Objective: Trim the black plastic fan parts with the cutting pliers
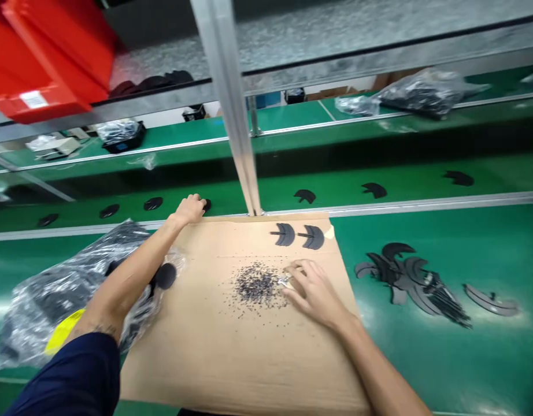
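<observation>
My left hand (191, 208) reaches out to the green belt, its fingers closed on a dark plastic part (207, 205), mostly hidden behind them. Over the cardboard sheet (197, 346), my right hand (314, 290) pinches a small shiny metal tool (285, 281), whose exact kind I cannot make out. Beside its tip lies a scattered pile of tiny black pieces (255, 284). Two black fan-shaped parts (285, 234), each with a thin stem pointing left, rest near the sheet's far edge.
A clear plastic bag (76, 283) of dark parts lies under my left forearm. Loose black curved parts (416, 283) are heaped at right. More black parts (374, 190) sit spaced along the belt (275, 173). A metal post (232, 98) rises ahead; red bins (54, 52) stand above left.
</observation>
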### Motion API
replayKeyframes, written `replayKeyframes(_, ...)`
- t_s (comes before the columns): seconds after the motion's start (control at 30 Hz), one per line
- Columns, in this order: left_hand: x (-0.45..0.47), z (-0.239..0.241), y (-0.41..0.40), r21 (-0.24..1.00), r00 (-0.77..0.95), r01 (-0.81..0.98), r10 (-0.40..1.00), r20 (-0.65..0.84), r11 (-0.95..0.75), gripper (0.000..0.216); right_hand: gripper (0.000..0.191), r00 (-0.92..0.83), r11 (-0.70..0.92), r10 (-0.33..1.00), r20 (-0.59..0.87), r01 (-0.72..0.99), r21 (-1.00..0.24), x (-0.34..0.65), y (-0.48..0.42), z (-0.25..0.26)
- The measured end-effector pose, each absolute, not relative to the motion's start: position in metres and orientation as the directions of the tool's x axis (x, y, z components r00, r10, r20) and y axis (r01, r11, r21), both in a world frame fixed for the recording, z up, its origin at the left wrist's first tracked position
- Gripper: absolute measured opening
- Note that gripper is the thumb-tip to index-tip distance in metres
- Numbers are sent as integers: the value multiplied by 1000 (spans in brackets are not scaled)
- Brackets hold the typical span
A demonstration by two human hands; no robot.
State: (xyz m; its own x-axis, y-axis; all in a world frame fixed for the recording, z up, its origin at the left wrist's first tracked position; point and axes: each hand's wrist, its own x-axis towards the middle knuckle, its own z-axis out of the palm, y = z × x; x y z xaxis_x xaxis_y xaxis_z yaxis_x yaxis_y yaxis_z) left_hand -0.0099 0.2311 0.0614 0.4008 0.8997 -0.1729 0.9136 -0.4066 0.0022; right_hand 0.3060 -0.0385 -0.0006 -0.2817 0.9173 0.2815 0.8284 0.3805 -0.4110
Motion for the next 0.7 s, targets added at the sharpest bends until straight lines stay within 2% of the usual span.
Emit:
replayKeyframes(0.07, 13, 67, 220, 43, 522, 846, 810, -266, -531, 23, 28, -261, 369, 920, 291, 827, -425, 306, -40, 0)
replayKeyframes(0.1, 28, 69, 213, 100, 614, 779, 721, -321, -619, 22, 26, -254, 365, 921, 295, 827, -427, 306, -41, 0)
replayKeyframes(0.17, 69, 73, 197, 270, 803, 568, 453, -387, -777, 27, 22, -240, 357, 923, 302, 829, -430, 306, -41, -3)
replayKeyframes(0.2, 93, 73, 190, 340, 865, 469, 346, -364, -815, 32, 20, -234, 353, 923, 306, 831, -430, 306, -41, -4)
replayKeyframes(0.23, 118, 73, 186, 346, 889, 434, 333, -313, -832, 33, 19, -230, 352, 922, 310, 832, -430, 306, -41, -6)
replayKeyframes(0.3, 168, 68, 183, 266, 853, 522, 499, -153, -811, 26, 18, -224, 352, 920, 321, 832, -428, 307, -40, -9)
replayKeyframes(0.43, 241, 49, 196, 239, 740, 659, 671, -36, -714, 33, 17, -219, 356, 915, 340, 834, -421, 308, -40, -13)
replayKeyframes(0.57, 267, 35, 206, 279, 657, 723, 754, 5, -632, 32, 15, -216, 359, 909, 356, 838, -410, 308, -41, -14)
replayKeyframes(0.7, 260, 45, 203, 346, 660, 680, 745, 96, -647, 35, 18, -125, 329, 890, 438, 842, -428, 310, -40, -14)
